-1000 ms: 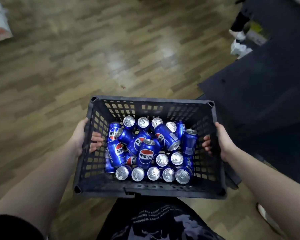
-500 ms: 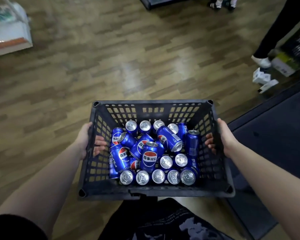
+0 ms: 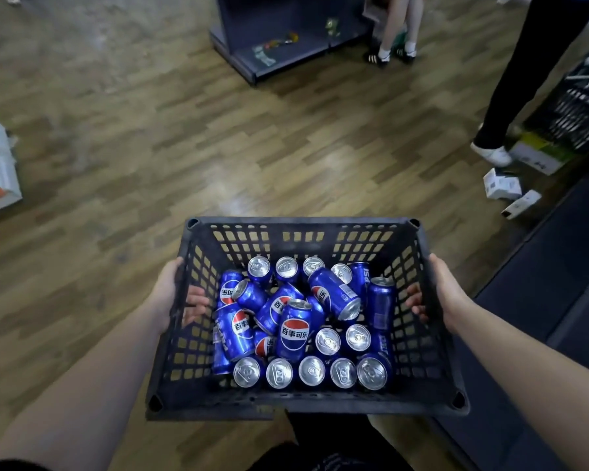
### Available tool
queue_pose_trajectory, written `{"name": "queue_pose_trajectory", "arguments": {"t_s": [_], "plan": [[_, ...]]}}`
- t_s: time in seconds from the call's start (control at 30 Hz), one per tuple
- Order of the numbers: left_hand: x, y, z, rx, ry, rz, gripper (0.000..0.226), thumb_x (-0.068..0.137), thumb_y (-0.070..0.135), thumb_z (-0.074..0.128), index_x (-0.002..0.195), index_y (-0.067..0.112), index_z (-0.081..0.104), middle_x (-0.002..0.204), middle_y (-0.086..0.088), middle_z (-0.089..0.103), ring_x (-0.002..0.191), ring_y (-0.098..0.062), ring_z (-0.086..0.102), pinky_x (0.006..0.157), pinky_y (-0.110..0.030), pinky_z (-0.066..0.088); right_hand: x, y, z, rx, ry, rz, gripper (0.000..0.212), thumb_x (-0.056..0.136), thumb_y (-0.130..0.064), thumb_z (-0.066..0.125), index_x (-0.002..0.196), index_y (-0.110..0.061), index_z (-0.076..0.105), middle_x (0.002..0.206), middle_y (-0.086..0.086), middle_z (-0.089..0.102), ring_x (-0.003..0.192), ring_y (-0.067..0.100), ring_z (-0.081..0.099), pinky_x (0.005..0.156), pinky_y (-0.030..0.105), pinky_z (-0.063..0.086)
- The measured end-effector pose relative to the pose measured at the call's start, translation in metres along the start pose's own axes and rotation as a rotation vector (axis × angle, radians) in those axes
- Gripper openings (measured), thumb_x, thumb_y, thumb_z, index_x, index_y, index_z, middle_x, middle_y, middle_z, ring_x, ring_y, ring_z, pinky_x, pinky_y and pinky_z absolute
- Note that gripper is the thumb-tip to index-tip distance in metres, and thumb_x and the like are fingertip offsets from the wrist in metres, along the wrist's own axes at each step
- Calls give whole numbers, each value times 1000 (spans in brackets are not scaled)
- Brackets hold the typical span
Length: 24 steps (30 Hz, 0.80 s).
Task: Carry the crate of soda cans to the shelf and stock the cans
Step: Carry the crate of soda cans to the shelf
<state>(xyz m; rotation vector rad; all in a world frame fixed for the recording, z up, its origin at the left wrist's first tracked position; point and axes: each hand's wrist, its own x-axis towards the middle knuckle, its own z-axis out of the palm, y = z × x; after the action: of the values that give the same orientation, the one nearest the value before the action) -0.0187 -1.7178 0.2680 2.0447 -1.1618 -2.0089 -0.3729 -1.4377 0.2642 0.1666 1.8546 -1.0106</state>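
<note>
Since the earlier frame a dark blue store shelf (image 3: 286, 39) has come into view ahead. Black slotted plastic crate (image 3: 303, 227) of blue soda cans (image 3: 295, 334) hangs above wood-plank floor (image 3: 116, 164), left hand (image 3: 170, 294) and right hand (image 3: 446, 294) curled closed through its side walls.

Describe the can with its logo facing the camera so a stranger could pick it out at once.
Start at the black crate held between both hands. Look just left of its middle, into the heap of tipped blue cans. The can leans nearly upright on that heap, and unlike its sideways neighbours it shows the full red, white and blue logo with the writing the right way up.
</note>
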Motion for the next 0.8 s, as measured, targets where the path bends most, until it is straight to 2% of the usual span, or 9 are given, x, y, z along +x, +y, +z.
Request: {"name": "queue_pose_trajectory", "arguments": {"t_s": [0.13, 0.23, 0.3, 0.53, 0.7, 0.8], "plan": [[44, 86, 28, -6, -1, 27, 86, 87, 71, 30, 97, -9, 59, 73, -19, 61, 46, -26, 57, 40, -21, 46, 48, -69, 4, 30, 4, 3, 78, 85, -80, 26, 74, -8, 56, 59, 10, 55, 45, 21, 46, 47, 26, 34], [78, 145, 51, 7, 3, 43, 85, 87, 70, 30, 97, -9, 59, 74, -19, 61, 56, -28, 56, 53, -28, 45, 83, -120, 3, 50, 22, 8, 80, 84, -81, 26, 75, -8, 56, 59, 10, 55, 45, 21, 46, 48, 26, 34], [98, 186, 68, 15, -6, 56, 84, 87, 70, 31, 97, -9, 59, 72, -19, 61, 58, -28, 56, 57, -30, 43, 106, -154, 1, 65, 44, 10, 81, 84, -81, 25, 73, -7, 56, 59, 10, 55, 44, 21, 46, 47, 25, 34], [171, 336, 128, 59, -105, 82, 75, 85, 72, 31, 78, 2, 56, 64, -12, 53, 47, -22, 50, 39, -19, 38, 180, -285, -6, 192, 83, 5, 78, 85, -81, 29, 74, -9, 55, 59, 7, 52, 48, 20, 45, 51, 27, 33], [226, 450, 171, 135, -167, 89, 79, 85, 72, 33, 81, -2, 58, 63, -14, 58, 44, -23, 54, 36, -19, 40, 217, -378, -8, 240, 185, -5, 74, 90, -76, 27, 73, -11, 57, 53, 5, 56, 45, 18, 51, 45, 26, 37], [248, 524, 204, 157, -214, 121, 78, 87, 71, 33, 81, -4, 56, 60, -15, 59, 43, -24, 53, 35, -19, 41, 238, -431, -13, 305, 227, 16, 77, 84, -81, 30, 70, -10, 55, 55, 5, 52, 45, 18, 45, 45, 24, 35]]}}
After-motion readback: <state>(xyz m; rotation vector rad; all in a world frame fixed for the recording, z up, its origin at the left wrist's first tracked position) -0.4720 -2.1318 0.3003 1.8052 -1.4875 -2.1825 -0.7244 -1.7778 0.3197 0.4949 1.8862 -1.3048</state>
